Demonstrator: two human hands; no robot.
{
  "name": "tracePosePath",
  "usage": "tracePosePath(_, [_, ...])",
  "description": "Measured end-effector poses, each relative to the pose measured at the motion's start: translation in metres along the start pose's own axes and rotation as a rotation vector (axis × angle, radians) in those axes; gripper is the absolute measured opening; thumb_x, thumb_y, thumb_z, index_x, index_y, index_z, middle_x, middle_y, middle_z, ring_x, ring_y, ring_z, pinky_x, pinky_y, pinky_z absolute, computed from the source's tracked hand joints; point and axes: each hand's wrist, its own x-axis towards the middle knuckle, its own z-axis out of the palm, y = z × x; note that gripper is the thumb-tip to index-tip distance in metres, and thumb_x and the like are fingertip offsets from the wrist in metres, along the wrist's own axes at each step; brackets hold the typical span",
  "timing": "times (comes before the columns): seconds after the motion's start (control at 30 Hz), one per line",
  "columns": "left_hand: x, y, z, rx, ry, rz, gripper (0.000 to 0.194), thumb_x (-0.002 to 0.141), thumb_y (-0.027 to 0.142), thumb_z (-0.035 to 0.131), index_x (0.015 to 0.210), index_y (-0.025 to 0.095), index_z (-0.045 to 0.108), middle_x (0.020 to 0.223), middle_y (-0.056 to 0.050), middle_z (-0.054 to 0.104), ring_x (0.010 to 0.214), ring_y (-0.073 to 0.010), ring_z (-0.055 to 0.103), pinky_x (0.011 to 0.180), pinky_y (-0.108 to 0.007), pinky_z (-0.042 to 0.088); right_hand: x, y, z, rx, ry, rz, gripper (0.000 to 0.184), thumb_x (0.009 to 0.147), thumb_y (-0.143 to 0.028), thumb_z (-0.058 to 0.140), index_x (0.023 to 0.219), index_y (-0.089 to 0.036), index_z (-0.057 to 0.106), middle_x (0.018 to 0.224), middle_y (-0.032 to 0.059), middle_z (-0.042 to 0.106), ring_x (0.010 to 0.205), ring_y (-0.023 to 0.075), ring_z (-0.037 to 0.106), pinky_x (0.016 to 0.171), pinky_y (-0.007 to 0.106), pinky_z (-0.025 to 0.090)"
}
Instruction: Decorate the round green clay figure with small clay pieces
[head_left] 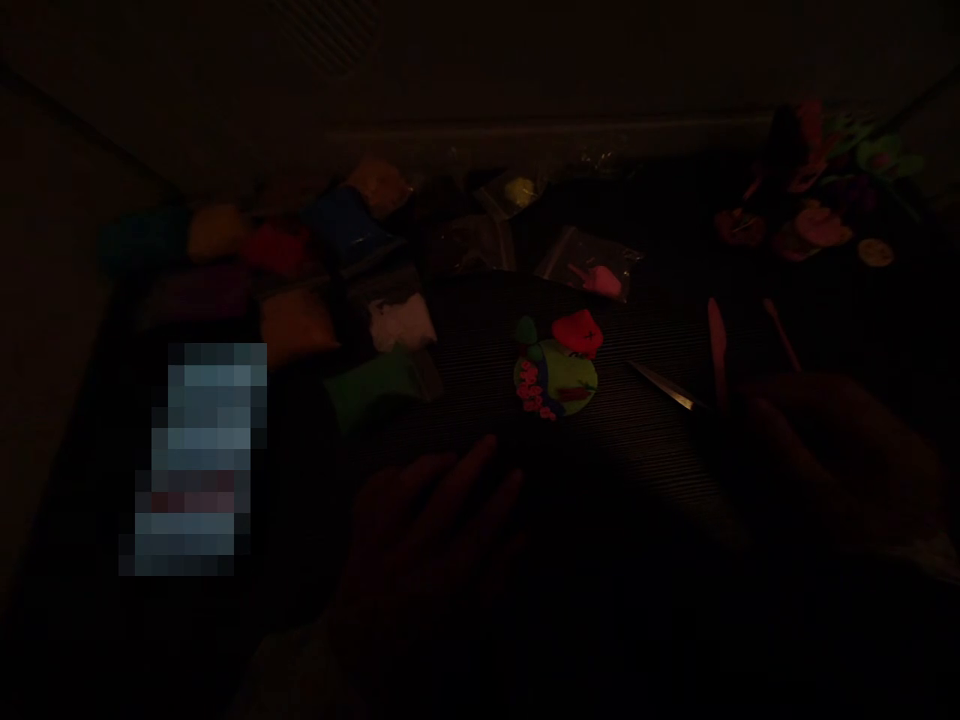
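Note:
The scene is very dark. My left hand (431, 520) is stretched out low on the dark ridged surface, fingers apart, with nothing seen in it. Just beyond its fingertips lies a round green clay piece (571, 362) with a blue band, small pink curls and a brown bit on it. A red clay shape (579, 332) with a dark cross mark and a dark green clay lump (526, 330) adjoin its top. At right, my right hand (862, 460) is near a pointed metal blade (664, 385) and a pink modelling tool (717, 345); darkness hides its grip.
Several bags of coloured clay, among them a green bag (375, 388) and a white one (403, 322), spread across the left and back. A blurred-out bright panel (199, 460) is at left. A thin pink stick (782, 335) and clay figures (821, 222) lie at right.

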Motion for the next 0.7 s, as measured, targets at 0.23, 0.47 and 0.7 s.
tracePosePath(0.23, [0.0029,0.0011,-0.0050,-0.034,0.033,-0.015,0.026,0.075,0.033,0.049,0.099,0.026,0.058,0.111,-0.002,0.055,0.091,-0.0220,0.049,0.075,-0.039,0.037,-0.0006,0.0028,0.0024,0.075,0.022,-0.025,0.014,0.072,-0.027,0.055,0.086,-0.025,0.057,0.078,-0.0020,0.059,0.065,0.0111,0.056,0.060,0.025,0.044])
tracePosePath(0.47, [-0.0002,-0.0022,0.0006,-0.005,0.049,0.003,0.030,0.072,0.033,0.053,0.101,0.027,0.056,0.113,-0.002,0.054,0.093,-0.0226,0.048,0.077,-0.040,0.037,0.0001,0.0030,0.0007,0.057,0.015,-0.040,0.013,0.073,-0.026,0.055,0.086,-0.026,0.055,0.076,-0.0033,0.058,0.062,0.0098,0.055,0.061,0.024,0.044])
tracePosePath(0.7, [0.0011,-0.0021,0.0039,0.000,0.045,0.015,0.033,0.071,0.033,0.055,0.103,0.025,0.055,0.114,-0.002,0.052,0.094,-0.0219,0.047,0.079,-0.039,0.036,0.0001,0.0009,0.0006,0.038,0.004,-0.048,0.013,0.073,-0.026,0.055,0.086,-0.026,0.055,0.078,-0.0032,0.057,0.067,0.0098,0.054,0.063,0.023,0.043])
